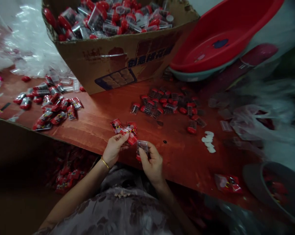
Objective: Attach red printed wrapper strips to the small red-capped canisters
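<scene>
Between its thumb and fingers my left hand (114, 148) pinches a small red printed packet (132, 139). More red packets (116, 125) lie on the table just beyond it. My right hand (152, 161), close beside it, grips a small clear container with a red cap (142, 147); dark contents show through its wall, and the cap points down toward me. The container's top comes near the packet's edge, and I cannot tell whether they touch.
A cardboard box (108, 58) full of red-capped containers stands at the back. Loose containers (167, 102) lie right of centre, wrapped ones (56, 106) at left. A red basin (218, 39), white pieces (208, 142), plastic bags (255, 122) and a grey tub (252, 176) are at right.
</scene>
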A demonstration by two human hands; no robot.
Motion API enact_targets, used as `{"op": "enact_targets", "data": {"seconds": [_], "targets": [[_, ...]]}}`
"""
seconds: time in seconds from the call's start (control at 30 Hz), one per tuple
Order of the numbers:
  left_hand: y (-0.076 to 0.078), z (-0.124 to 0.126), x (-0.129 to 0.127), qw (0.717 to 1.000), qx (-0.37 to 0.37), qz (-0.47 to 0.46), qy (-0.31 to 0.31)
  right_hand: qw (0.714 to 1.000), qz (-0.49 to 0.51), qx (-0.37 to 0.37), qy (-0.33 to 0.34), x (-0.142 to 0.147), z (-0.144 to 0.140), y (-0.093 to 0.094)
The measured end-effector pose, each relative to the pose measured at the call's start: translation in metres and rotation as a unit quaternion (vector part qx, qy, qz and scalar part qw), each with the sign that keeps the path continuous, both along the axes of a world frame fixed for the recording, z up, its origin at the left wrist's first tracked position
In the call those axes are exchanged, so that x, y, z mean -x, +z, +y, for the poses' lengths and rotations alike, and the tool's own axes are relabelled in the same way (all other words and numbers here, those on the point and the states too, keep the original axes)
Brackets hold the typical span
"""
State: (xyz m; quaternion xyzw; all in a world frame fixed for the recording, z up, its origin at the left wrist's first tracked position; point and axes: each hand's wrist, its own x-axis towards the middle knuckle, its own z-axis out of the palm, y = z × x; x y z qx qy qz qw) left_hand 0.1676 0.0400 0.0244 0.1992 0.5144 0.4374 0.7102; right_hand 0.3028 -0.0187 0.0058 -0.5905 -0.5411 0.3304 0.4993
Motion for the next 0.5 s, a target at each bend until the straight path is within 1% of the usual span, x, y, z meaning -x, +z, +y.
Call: {"op": "enact_targets", "data": {"seconds": [0.13,0.3,0.4,0.5], "targets": [[0.001,0.0,0.004,0.999,-0.014,0.01,0.029,1.0,-0.028,-0.005,-0.012,0.004,-0.001,-0.003],[0.002,-0.002,0.01,0.999,-0.022,-0.004,0.029,0.999,-0.049,0.009,-0.01,0.01,0.001,-0.001],[0.002,-0.004,0.011,0.998,-0.031,0.004,0.052,0.999,-0.013,0.026,0.012,0.015,0.002,0.0],[0.002,-0.006,0.012,0.995,-0.058,0.02,0.074,0.997,0.051,0.054,0.027,0.02,0.002,0.001]]}}
